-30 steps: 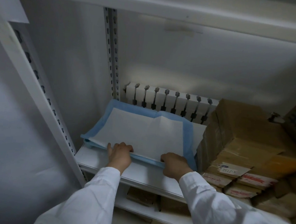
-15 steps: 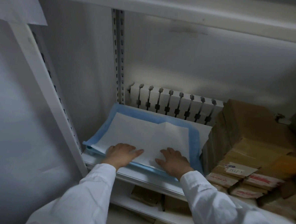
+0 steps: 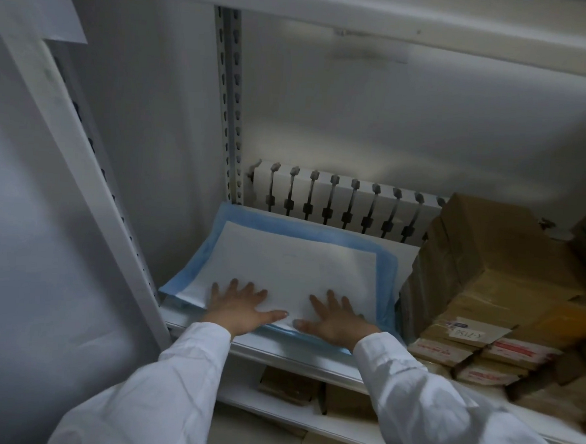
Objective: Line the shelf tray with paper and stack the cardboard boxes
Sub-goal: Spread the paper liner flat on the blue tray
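A white paper sheet with a blue border lies over the tray on the left part of the white shelf. My left hand rests flat on the paper's near left part, fingers spread. My right hand lies flat on the near right part, fingers spread too. Both press on the sheet and hold nothing. Several brown cardboard boxes are piled on the shelf just right of the tray, with smaller labelled boxes at the front.
A white radiator stands behind the shelf. A slotted upright runs up the back left, another post slants at the front left. A lower shelf holds more brown boxes. The upper shelf hangs overhead.
Both hands went from gripping the paper's front edge to lying flat on top of it with fingers spread. The fold in the sheet has flattened out.
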Tool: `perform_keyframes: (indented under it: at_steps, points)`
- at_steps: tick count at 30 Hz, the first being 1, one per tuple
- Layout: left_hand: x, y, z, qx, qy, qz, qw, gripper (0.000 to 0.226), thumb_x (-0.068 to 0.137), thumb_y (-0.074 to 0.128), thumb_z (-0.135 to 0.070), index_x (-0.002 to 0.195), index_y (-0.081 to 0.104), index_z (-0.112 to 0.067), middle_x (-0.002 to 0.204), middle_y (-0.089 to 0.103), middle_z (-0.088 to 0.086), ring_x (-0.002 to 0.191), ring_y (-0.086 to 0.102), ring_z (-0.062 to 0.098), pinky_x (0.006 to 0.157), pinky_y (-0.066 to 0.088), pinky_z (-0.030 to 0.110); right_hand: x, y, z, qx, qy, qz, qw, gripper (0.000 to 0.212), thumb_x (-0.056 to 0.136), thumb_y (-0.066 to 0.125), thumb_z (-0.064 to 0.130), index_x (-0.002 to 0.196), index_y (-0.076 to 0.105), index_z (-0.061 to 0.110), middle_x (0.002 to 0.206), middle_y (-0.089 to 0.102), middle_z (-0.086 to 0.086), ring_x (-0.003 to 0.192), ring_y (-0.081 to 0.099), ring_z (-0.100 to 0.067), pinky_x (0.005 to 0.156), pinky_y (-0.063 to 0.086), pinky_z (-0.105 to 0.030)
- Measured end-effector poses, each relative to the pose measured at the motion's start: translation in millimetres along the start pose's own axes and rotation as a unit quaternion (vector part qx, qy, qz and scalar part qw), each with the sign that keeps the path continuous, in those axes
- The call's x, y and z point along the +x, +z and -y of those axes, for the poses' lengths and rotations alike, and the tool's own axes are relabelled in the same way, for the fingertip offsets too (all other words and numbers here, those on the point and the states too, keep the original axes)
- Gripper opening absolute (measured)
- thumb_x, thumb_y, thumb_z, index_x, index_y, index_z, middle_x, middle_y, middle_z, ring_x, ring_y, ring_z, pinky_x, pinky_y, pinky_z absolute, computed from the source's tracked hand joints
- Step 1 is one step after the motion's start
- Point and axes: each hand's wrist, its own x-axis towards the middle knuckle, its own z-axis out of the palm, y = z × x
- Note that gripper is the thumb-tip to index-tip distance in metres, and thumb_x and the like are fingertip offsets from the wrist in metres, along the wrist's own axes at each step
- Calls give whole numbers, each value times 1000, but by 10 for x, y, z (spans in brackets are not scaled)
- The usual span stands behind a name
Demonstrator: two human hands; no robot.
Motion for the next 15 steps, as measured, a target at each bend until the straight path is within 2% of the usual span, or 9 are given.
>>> perform_keyframes:
  at_steps: [4,8,11,15]
  points:
    - [-24,58,50,3,30,28,999,94,69,36,-86,147,8,-42,159,-3,-8,146,-1,27,115,2,53,-108,4,93,-50,-59,62,995,83,88,48,59,150,-1,35,159,-17,-2,147,-9,-32,117,4,-53]
    - [-19,60,49,7,23,30,999,86,74,30,-84,147,8,-42,159,-3,-8,146,2,29,115,4,54,-137,78,132,-81,-64,34,994,65,98,38,46,151,2,31,160,-13,-7,146,-5,-37,117,7,-52]
    - [-28,100,53,20,27,29,999,87,74,30,-84,147,6,-42,159,-4,-8,146,2,30,115,5,55,-176,161,121,-72,-60,1,996,59,99,34,47,150,7,34,160,-9,-3,146,-1,-34,115,12,-59]
    - [-96,96,48,15,44,1,999,93,70,36,-85,147,11,-39,159,5,-5,145,9,29,115,7,54,-283,212,153,-38,-51,-40,997,66,95,36,54,150,8,30,160,-3,-5,147,3,-33,117,12,-53]
